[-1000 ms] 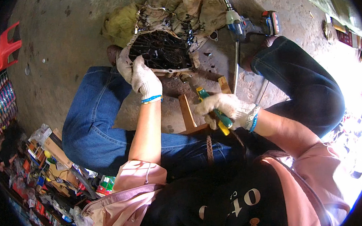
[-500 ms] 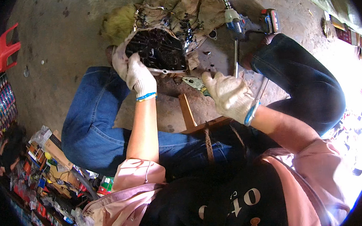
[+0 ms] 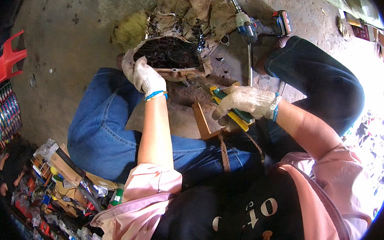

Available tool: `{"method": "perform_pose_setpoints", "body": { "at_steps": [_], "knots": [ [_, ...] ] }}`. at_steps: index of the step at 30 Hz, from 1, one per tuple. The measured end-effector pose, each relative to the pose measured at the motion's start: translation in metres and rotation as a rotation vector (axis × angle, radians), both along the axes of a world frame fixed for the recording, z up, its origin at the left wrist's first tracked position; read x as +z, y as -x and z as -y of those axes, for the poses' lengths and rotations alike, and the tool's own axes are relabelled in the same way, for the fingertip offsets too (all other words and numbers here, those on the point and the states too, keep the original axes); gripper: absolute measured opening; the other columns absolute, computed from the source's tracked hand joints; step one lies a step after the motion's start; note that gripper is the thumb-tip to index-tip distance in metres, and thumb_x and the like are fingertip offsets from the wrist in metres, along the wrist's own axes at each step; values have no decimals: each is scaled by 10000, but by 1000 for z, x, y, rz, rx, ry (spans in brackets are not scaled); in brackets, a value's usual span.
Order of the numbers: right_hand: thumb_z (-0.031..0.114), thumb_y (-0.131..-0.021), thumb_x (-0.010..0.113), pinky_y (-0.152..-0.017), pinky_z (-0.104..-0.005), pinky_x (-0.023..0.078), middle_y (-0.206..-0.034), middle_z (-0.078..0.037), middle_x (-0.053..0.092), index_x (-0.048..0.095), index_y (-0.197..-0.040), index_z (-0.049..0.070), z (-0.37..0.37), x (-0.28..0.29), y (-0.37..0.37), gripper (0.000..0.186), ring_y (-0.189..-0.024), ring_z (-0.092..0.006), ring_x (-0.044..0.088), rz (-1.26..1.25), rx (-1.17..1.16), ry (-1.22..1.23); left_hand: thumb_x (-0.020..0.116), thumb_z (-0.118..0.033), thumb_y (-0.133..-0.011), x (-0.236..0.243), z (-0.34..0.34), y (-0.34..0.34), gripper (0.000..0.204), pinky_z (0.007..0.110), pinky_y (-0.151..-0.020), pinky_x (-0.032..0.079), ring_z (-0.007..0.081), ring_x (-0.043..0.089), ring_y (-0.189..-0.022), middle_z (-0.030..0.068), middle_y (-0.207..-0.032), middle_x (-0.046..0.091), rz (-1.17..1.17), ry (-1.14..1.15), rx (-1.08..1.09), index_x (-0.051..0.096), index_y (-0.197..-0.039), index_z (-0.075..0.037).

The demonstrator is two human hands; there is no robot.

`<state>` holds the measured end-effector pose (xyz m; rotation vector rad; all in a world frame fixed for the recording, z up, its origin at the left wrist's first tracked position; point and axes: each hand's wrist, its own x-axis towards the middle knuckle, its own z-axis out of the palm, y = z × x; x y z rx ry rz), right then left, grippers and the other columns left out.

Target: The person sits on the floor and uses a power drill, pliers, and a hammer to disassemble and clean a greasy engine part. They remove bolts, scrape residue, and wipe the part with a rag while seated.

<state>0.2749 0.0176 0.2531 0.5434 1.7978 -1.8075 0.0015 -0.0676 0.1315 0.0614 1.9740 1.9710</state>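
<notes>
Before me is a cast metal housing (image 3: 177,71), dark and oily inside, tilted with its opening showing. My left hand (image 3: 146,78), in a white knit glove, is closed on its left rim, thumb over the edge. My right hand (image 3: 247,102), gloved too, is wrapped around pliers (image 3: 219,95) with green and yellow handles. The pliers' jaws point toward the housing's near edge; whether they touch or grip anything there I cannot tell.
An oil-stained cloth (image 3: 192,7) lies behind the housing. Farther right is a cordless power tool (image 3: 248,30) with a long socket extension and a metal rod (image 3: 250,63) by it. A wooden piece (image 3: 203,121) stands between my legs. At far left is a red plastic chair (image 3: 9,60).
My right hand has drawn the pliers lower and turned, so more of the handles shows. The housing has tipped, its near edge now showing more; my left hand keeps its hold.
</notes>
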Motion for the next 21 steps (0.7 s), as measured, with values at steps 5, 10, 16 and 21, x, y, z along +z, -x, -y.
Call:
{"method": "perform_pose_setpoints", "body": {
  "at_steps": [5, 10, 16, 21],
  "knots": [
    [259, -869, 602, -855, -405, 530, -1055, -181, 712, 730, -1008, 107, 13, -19, -13, 242, -1009, -343, 675, -81, -103, 31, 510, 101, -755, -10, 5, 3, 501, 383, -1111, 368, 283, 560, -1223, 176, -1335, 586, 78, 75, 101, 579, -1248, 44],
    [193, -793, 691, -869, -408, 527, -1067, -171, 708, 702, -1009, 107, 23, -32, -19, 233, -1022, -365, 663, 101, -338, 231, 587, -75, -850, -24, 1, 2, 383, 392, -972, 469, 277, 619, -1038, 156, -1214, 636, -21, 140, 49, 595, -1223, 11],
    [153, -540, 866, -924, -413, 510, -1134, -145, 670, 640, -1149, 130, 24, -36, -32, 650, -1081, -372, 627, -196, -133, -58, 536, -125, -883, -30, 0, -2, 344, 484, -987, 454, 332, 619, -976, 195, -1093, 628, -167, 81, -49, 570, -1176, 52],
    [230, -679, 829, -804, -377, 553, -1032, -122, 712, 683, -1116, 96, 16, -17, -30, 480, -933, -265, 680, 167, -297, 196, 491, -59, -881, -18, 2, -26, 464, 468, -1182, 262, 376, 430, -1345, 272, -1420, 481, -308, 307, -36, 514, -1323, 81]
  ]
}}
